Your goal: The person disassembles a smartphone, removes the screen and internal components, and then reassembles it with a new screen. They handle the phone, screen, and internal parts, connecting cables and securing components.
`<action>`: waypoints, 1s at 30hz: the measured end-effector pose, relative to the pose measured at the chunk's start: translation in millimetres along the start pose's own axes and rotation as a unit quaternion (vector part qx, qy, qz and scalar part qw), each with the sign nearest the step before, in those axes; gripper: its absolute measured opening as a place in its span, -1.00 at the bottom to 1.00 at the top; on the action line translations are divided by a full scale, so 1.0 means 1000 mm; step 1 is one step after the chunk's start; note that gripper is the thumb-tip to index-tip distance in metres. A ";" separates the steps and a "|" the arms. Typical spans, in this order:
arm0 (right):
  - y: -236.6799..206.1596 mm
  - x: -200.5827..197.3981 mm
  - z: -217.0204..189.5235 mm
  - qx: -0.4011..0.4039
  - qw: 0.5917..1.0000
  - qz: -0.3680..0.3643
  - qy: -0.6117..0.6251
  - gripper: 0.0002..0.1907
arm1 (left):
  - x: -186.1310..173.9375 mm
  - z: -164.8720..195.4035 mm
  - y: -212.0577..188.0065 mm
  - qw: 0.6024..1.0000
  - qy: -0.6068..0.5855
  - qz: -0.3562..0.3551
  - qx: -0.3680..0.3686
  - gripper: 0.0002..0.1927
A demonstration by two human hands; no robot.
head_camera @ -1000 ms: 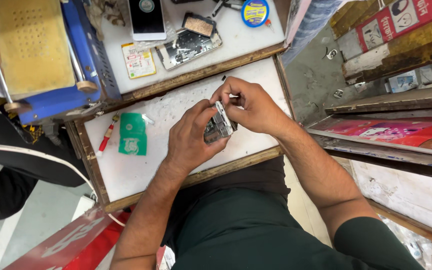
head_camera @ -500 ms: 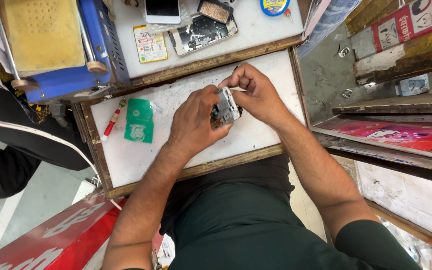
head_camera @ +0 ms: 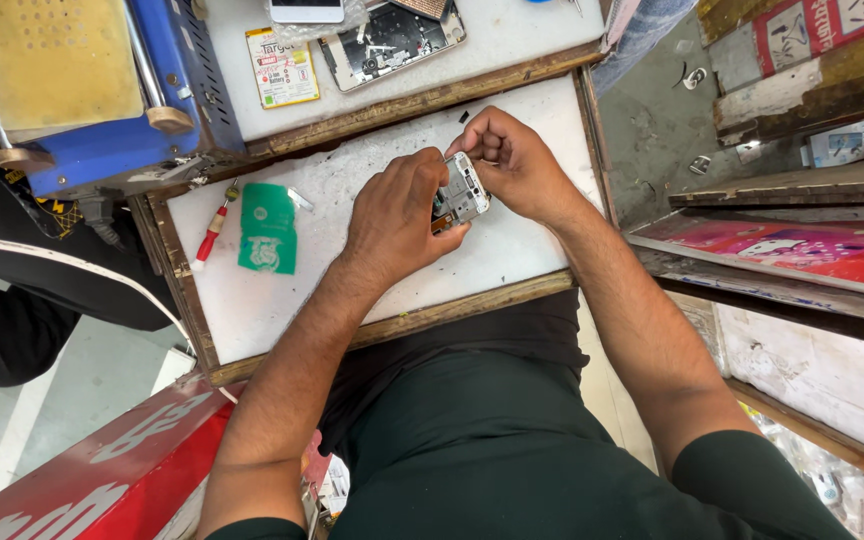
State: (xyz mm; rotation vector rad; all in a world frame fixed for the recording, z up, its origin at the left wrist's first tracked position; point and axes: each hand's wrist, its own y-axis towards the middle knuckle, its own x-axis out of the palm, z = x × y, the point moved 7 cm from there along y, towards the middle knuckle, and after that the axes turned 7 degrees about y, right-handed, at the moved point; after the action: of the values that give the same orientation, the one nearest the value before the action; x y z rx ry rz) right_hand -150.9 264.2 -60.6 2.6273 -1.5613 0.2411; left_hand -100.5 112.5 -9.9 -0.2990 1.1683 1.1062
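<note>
Both hands on the stripped phone frame (head_camera: 460, 195), held just above the white work board (head_camera: 252, 300), near its far right corner. My left hand (head_camera: 397, 215) is wrapped round the near end, fingers closed on it. My right hand (head_camera: 512, 165) pinches the far end, thumb and forefinger tight on the edge.

Handling read: light, thin, bare metal and plastic shell with exposed parts inside. Stiff along its length, but I'd guess it twists easily, so no torsion. Edges are the safe grip; keep fingertips off the open inner face, where anything fine could bend or tear. Smooth rim, likely slippery, hence the two-handed hold.

Rest of the board: green card (head_camera: 268, 228) and a red-handled screwdriver (head_camera: 211, 231) toward the left edge, well apart from my hands. On the upper tray (head_camera: 512, 40) past the wooden rail lies another opened phone (head_camera: 387, 42). Blue machine (head_camera: 112, 110) sits beyond the far left corner.
</note>
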 end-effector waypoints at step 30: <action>-0.024 0.016 -0.018 0.096 0.949 0.121 -0.274 -0.78 | -0.056 -0.036 -0.019 0.983 -0.158 -0.002 -0.097 0.06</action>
State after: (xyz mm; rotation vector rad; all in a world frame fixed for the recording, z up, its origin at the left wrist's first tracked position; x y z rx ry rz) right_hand -124.0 263.9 -39.6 2.7987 -2.1227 -0.3836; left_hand -104.8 48.3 16.1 -0.2636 0.7794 1.2169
